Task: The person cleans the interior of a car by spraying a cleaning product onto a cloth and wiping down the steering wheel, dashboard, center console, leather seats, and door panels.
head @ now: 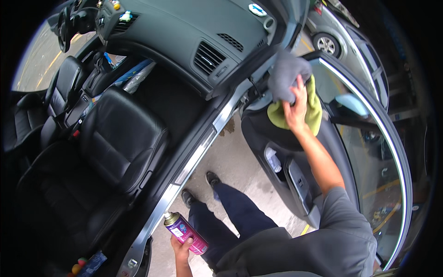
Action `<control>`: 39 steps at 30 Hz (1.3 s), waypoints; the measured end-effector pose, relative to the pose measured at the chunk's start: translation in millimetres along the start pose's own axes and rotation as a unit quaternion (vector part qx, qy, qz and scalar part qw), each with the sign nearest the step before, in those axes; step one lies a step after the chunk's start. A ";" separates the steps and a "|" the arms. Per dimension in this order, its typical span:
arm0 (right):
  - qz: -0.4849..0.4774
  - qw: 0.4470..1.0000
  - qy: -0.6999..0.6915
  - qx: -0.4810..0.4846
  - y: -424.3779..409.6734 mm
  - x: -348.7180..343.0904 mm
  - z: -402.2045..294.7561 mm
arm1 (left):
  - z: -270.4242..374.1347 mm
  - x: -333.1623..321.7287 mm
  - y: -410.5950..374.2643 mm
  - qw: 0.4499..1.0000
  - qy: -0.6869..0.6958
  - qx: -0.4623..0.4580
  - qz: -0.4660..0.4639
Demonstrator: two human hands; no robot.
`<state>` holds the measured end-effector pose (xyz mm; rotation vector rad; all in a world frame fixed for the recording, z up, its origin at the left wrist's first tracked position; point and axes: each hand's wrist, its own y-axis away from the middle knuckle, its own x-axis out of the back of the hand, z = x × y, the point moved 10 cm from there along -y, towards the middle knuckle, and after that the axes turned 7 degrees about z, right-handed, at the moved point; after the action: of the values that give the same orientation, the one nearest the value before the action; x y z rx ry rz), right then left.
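Note:
In the lower middle, my left hand (pixel 180 247) grips a pink and purple aerosol can (pixel 188 232) with a white nozzle. The can is tilted, nozzle towards the car's door sill (pixel 200 155). My right hand (pixel 296 109) reaches out over the front of the open car door's dark inner panel (pixel 261 130), with a bunched grey cloth (pixel 285 78) in its fingers. A yellow-green cloth (pixel 314 107) spreads beneath that hand; whether the fingers hold it as well, I cannot tell. The grey cloth hides part of the door's hinge side.
Left of the sill stands a black leather seat (pixel 121 135), below the grey dashboard (pixel 166 27). The door window's frame (pixel 377 107) curves along the right. White crumpled material (pixel 273 160) sits in a door recess. Beyond the door is a parked silver car (pixel 349 45).

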<state>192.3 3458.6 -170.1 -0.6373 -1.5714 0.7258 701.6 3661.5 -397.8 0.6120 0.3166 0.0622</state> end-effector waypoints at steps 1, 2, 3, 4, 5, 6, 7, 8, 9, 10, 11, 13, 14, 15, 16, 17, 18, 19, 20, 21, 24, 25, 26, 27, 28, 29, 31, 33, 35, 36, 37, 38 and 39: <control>0.033 0.998 -0.047 -0.026 -22.9 -8.0 8.2 | -1.8 -3.1 -11.9 1.000 0.003 -0.018 0.005; 0.030 0.994 -0.103 -0.026 -42.5 -33.0 16.1 | -4.2 -7.5 -23.4 0.999 0.016 -0.033 0.007; -0.054 0.989 -0.121 -0.063 -73.4 -73.0 9.4 | -1.7 -11.5 -35.7 0.997 0.028 -0.064 0.026; -0.185 0.978 -0.078 -0.050 -101.9 -110.9 -4.8 | -9.2 -14.1 -48.1 0.996 0.032 -0.072 0.028; -0.259 0.961 -0.059 -0.077 -109.0 -149.1 10.2 | -17.8 -20.9 -59.0 0.996 0.035 -0.077 0.024; -0.266 0.963 0.012 -0.041 -129.2 -171.8 0.0 | -22.5 -24.6 -67.5 0.994 0.061 -0.081 0.038; -0.292 0.956 0.007 -0.029 -149.5 -193.2 -18.6 | -36.9 -21.5 -76.9 0.994 0.066 -0.073 0.038; -0.300 0.954 -0.008 0.001 -167.4 -214.7 -46.6 | -41.6 -21.1 -84.4 0.993 0.053 -0.085 0.054; -0.309 0.950 -0.020 0.026 -178.5 -231.8 -66.3 | -43.8 -21.0 -92.4 0.993 0.037 -0.094 0.069; -0.302 0.951 -0.032 0.055 -188.1 -251.2 -63.6 | -46.4 -23.5 -98.1 0.990 0.069 -0.094 0.085; -0.291 0.956 -0.016 0.026 -195.8 -262.5 -43.7 | -47.8 -27.6 -103.8 0.989 0.078 -0.086 0.087; -0.271 0.962 0.017 -0.033 -206.3 -269.8 5.6 | -49.7 -32.5 -112.5 0.989 0.097 -0.066 0.090; -0.269 0.957 0.058 -0.095 -211.4 -266.9 33.6 | -51.6 -34.9 -117.2 0.989 0.091 -0.072 0.089; -0.263 0.954 0.105 -0.095 -217.5 -265.9 47.7 | -51.6 -37.1 -124.7 0.988 0.090 -0.083 0.092; -0.301 0.947 0.054 -0.098 -217.3 -280.3 20.1 | -48.4 -33.2 -132.9 0.985 0.085 -0.100 0.108; -0.305 0.951 0.022 -0.038 -218.1 -284.2 -44.6 | -42.9 -27.0 -143.1 0.981 0.082 -0.121 0.127; -0.306 0.952 -0.005 0.021 -215.4 -282.6 -105.5 | -48.0 -22.2 -156.2 0.981 0.084 -0.107 0.137; -0.302 0.937 -0.026 0.176 -204.8 -284.7 -153.7 | -36.1 -20.7 -170.3 0.979 0.072 -0.125 0.142; -0.288 0.938 -0.024 0.190 -199.0 -284.1 -161.1 | -39.6 -12.7 -187.2 0.979 0.069 -0.130 0.144; -0.276 0.939 -0.018 0.204 -194.1 -282.3 -162.5 | -43.8 -6.9 -201.5 0.978 0.067 -0.132 0.144; -0.218 0.966 -0.111 -0.083 -192.2 -252.2 -18.0 | 10.0 -25.9 -211.0 0.979 0.090 -0.161 0.088; -0.189 0.958 -0.162 -0.139 -180.4 -235.4 55.2 | 6.6 -26.7 -211.8 0.983 0.096 -0.143 0.064; -0.195 0.972 0.107 -0.076 -181.1 -226.4 35.8 | 11.9 -9.0 -214.4 0.982 0.095 -0.145 0.077; -0.208 0.960 0.064 -0.174 -176.3 -228.2 -0.7 | 16.0 7.1 -216.2 0.981 0.094 -0.149 0.086; -0.202 0.964 0.116 -0.130 -172.5 -221.3 -31.3 | 15.4 19.4 -215.3 0.980 0.076 -0.158 0.093; -0.196 0.962 0.168 -0.085 -174.9 -220.8 -51.1 | 29.1 24.9 -212.2 0.972 0.046 -0.217 0.084; -0.164 0.967 0.169 -0.099 -188.5 -228.0 -33.0 | 11.5 37.8 -212.1 0.977 0.081 -0.167 0.103; -0.139 0.958 0.200 -0.148 -215.9 -244.0 6.5 | -1.3 37.6 -207.4 0.982 0.071 -0.137 0.110; -0.150 0.929 0.225 -0.251 -250.0 -266.1 54.8 | -6.1 28.9 -209.5 0.983 0.083 -0.123 0.107; -0.134 0.920 0.238 -0.281 -262.3 -268.5 59.1 | -7.9 22.7 -211.3 0.983 0.101 -0.121 0.098; -0.117 0.910 0.248 -0.311 -271.9 -271.5 58.5 | -13.2 22.8 -214.0 0.981 0.099 -0.131 0.099; -0.135 0.899 0.256 -0.328 -273.2 -273.1 68.0 | -34.5 26.2 -219.1 0.980 0.086 -0.155 0.086; -0.152 0.903 0.249 -0.317 -269.0 -271.0 65.2 | -24.7 15.9 -219.4 0.986 0.084 -0.121 0.078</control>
<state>161.0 3073.2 -146.4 -0.9346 -1.3590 -0.2080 701.2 3498.1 -547.1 0.3903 0.4176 0.3001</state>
